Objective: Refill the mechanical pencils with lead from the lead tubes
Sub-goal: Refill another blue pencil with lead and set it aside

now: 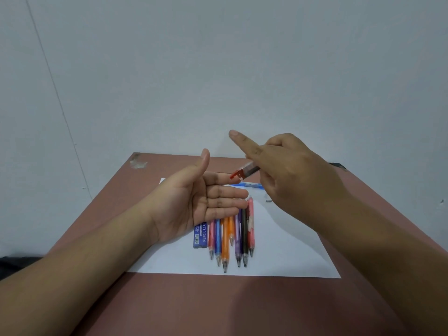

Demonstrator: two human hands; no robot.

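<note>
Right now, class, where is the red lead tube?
In the head view the red lead tube is held up in the right hand, tilted down toward the open left hand, above the pencils.

Bare white paper (291, 251) right of the pencil row (232, 238).

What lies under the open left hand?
Under the left hand the white paper carries a blue lead tube and a row of pencils; their far ends are hidden by the hand.
</note>
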